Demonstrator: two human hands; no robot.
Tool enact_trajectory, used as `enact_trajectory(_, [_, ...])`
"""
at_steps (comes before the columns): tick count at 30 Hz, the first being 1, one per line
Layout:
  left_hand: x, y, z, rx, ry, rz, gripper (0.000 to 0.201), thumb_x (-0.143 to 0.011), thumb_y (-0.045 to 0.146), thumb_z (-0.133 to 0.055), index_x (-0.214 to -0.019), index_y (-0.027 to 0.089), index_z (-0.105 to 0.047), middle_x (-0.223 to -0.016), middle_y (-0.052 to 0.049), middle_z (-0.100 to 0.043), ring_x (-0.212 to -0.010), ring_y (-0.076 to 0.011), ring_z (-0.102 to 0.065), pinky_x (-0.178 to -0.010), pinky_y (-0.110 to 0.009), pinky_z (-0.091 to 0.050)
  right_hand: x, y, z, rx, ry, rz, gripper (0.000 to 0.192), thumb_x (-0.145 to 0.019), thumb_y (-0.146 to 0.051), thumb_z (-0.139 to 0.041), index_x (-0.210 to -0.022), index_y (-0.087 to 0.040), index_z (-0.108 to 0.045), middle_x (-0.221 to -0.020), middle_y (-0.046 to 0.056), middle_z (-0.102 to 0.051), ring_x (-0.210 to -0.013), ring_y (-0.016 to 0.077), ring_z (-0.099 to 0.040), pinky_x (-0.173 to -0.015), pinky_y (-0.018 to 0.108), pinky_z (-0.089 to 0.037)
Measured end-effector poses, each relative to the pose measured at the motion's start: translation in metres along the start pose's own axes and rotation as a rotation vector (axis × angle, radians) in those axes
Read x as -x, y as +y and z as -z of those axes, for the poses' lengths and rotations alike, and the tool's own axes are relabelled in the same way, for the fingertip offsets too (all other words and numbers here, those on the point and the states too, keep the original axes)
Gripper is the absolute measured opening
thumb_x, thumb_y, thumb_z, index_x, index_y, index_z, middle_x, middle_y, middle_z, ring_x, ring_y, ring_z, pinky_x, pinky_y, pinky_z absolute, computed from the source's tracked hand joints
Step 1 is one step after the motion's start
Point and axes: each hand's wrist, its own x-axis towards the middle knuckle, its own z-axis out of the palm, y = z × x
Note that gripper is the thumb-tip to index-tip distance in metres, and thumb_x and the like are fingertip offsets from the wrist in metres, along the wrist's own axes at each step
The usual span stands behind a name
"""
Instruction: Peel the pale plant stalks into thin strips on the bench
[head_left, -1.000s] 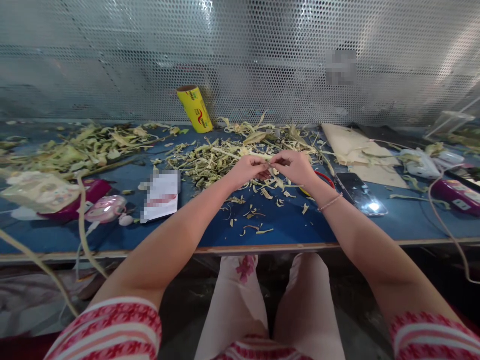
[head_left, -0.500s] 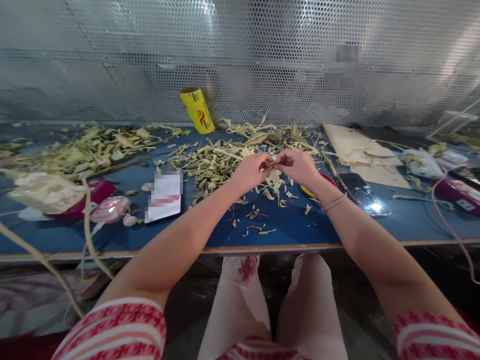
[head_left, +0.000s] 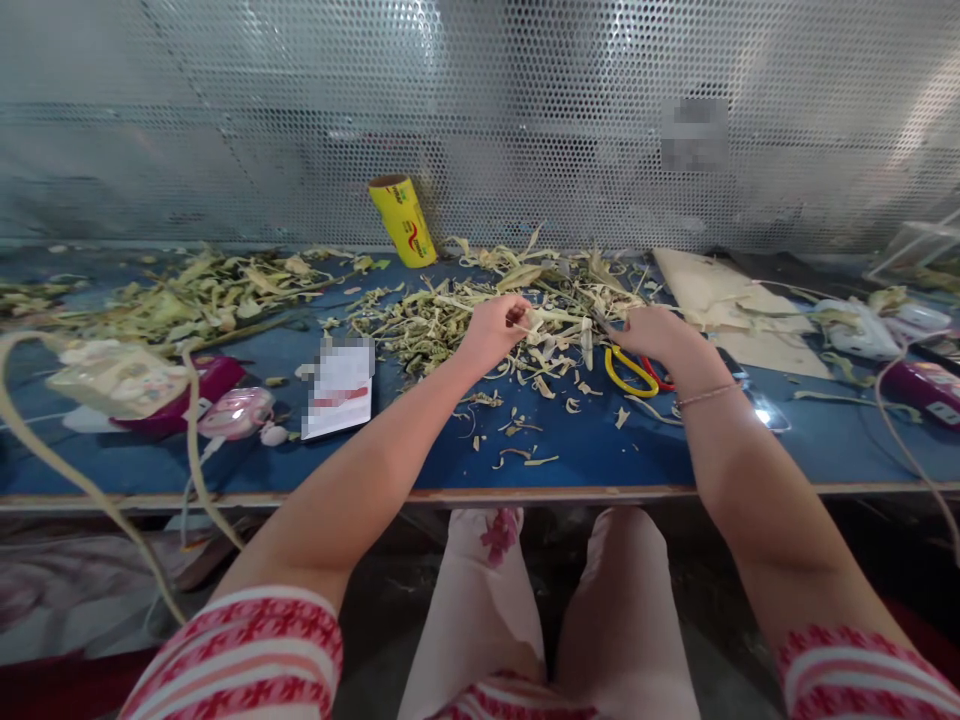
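Note:
My left hand [head_left: 501, 328] is closed, with its fingertips curled in at the right edge of a heap of dried plant pieces [head_left: 416, 335]. Pale stems and shreds lie at those fingertips; what is pinched there is too small to name. Over to the right, my right hand [head_left: 664, 335] reaches across scissors [head_left: 631, 378] with one yellow and one red handle loop. Its fingertips are beside the dark blades, which point up and left into the scraps. Whether they grip the scissors or only rest near them I cannot tell.
A phone [head_left: 341, 390] lies left of the heap; another phone [head_left: 765, 405] is partly behind my right forearm. A yellow tube [head_left: 403, 222] leans against the perforated metal wall [head_left: 525, 130]. Brown cardboard [head_left: 739, 310] is at right. Cables [head_left: 196, 450] and a pink case [head_left: 236, 412] are at left.
My hands, together over the heap before, are now apart. My right hand has moved right to the scissors, whose handles now show more fully. My left hand has shifted slightly left.

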Motion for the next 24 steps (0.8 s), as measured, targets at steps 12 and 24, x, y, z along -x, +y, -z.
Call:
enact_trajectory(12, [-0.005,-0.007,0.002,0.650,0.021,0.290,0.018,-0.063,0.022,-0.076,-0.071,0.012,-0.063,-0.065,-0.003,-0.065,-0.058,-0.0102,-0.060,-0.061,-0.024,-0.048,0.009,-0.007,0.013,0.063,-0.366,-0.093,0.045,-0.072,-0.032,-0.063,-0.107,-0.006,-0.068,-0.094,0.020,-0.071,-0.078,0.0268,-0.067,-0.057,0.031,-0.047])
enact_trajectory(24, [-0.013,-0.001,0.011,1.203,0.296,0.619,0.012,-0.084,0.011,-0.050,-0.077,0.011,-0.060,-0.065,-0.004,-0.067,-0.061,-0.0090,-0.064,-0.071,-0.022,-0.054,0.010,-0.014,0.011,0.074,-0.341,-0.209,0.072,-0.070,-0.019,-0.064,-0.136,-0.001,-0.041,-0.108,0.024,-0.067,-0.098,0.0310,-0.066,-0.068,0.033,-0.049])
